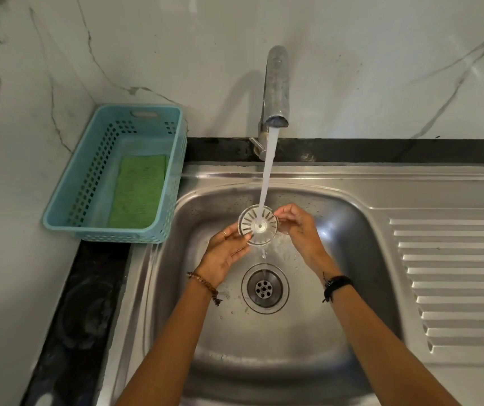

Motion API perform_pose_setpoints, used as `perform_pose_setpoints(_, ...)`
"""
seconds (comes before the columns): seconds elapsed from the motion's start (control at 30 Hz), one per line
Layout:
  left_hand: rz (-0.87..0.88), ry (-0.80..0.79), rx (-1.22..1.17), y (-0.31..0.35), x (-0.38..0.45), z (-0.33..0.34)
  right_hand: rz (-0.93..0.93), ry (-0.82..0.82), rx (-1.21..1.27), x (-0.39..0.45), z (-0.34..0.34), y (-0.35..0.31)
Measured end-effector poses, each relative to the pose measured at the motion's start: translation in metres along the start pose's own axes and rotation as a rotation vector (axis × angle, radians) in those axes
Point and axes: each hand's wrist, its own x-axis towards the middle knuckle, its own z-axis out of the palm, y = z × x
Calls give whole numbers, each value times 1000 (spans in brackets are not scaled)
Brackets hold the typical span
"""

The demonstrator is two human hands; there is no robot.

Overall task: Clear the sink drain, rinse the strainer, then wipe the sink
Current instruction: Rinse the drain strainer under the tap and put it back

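stainless steel sink basin [352, 230] with a ribbed draining board on the right, and the round slotted metal strainer [258, 225] is out of the drain, held up in the air right under the chrome tap [275, 89]. water stream [267, 171] is running and lands pretty much dead centre on the strainer, then drips off toward the open round drain hole [265, 288] below. left hand [223, 256] pinches the strainer's lower left edge with fingertips, other fingers loosely spread, ring on one finger and a beaded bracelet at the wrist. right hand [299, 227] pinches the right edge, black band on that wrist. both hands are over the middle of the basin. off to the left, on the dark surface [88, 303] by the marble wall, sits a light blue perforated plastic basket [88, 183] with a green scrub pad [139, 191] lying flat inside.
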Motion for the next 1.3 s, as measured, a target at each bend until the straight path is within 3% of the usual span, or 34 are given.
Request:
perform_pose_setpoints(0.1, 37, 7, -3, -5, -2, 0, -124, -17, -335, 8, -6, -14)
perform_pose_setpoints(0.27, 47, 11, 59, -4, -6, 5, -458, 276, -420, 48, -6, -79)
perform_pose_setpoints(0.33, 66, 26, 139, -2, -8, 9, -433, 199, -422, 68, -4, -99)
perform_pose_setpoints(0.4, 121, 66, 272, 0, -8, 13, -291, -21, -430, 84, 3, -109)
perform_pose_setpoints(0.47, 231, 103, 431, 1, -8, 18, -154, -127, -422, 95, 12, -113)
perform_pose_setpoints(0.57, 414, 149, 656, 1, -7, 24, 43, -60, 13, 95, 13, -106)
perform_pose_setpoints(0.67, 566, 221, 787, -3, -11, 24, 117, -34, 510, 87, 7, -90)
perform_pose_setpoints(0.73, 637, 260, 798, -7, -16, 22, 143, 4, 593, 78, 9, -85)
perform_pose_setpoints(0.8, 697, 292, 829, -12, -21, 18, 75, 67, 483, 65, 16, -83)
perform_pose_setpoints(0.9, 743, 331, 886, -16, -25, 13, -137, 200, 39, 34, 21, -72)
perform_pose_setpoints(0.93, 745, 343, 880, -17, -27, 11, -135, 219, -137, 23, 21, -63)
perform_pose_setpoints(1.0, 755, 356, 846, -20, -31, 10, 65, 141, -430, 3, 18, -45)
perform_pose_setpoints(1.07, 770, 330, 825, -22, -36, 10, 301, -10, -464, -13, 11, -28)
perform_pose_setpoints(1.13, 769, 247, 791, -27, -40, 11, 384, -41, -290, -27, 7, -19)
perform_pose_setpoints(1.23, 679, 259, 741, -36, -41, 12, 235, 100, -340, -40, 2, -13)
perform_pose_setpoints(1.3, 499, 330, 544, -42, -40, 10, 81, 166, -486, -50, 1, -12)
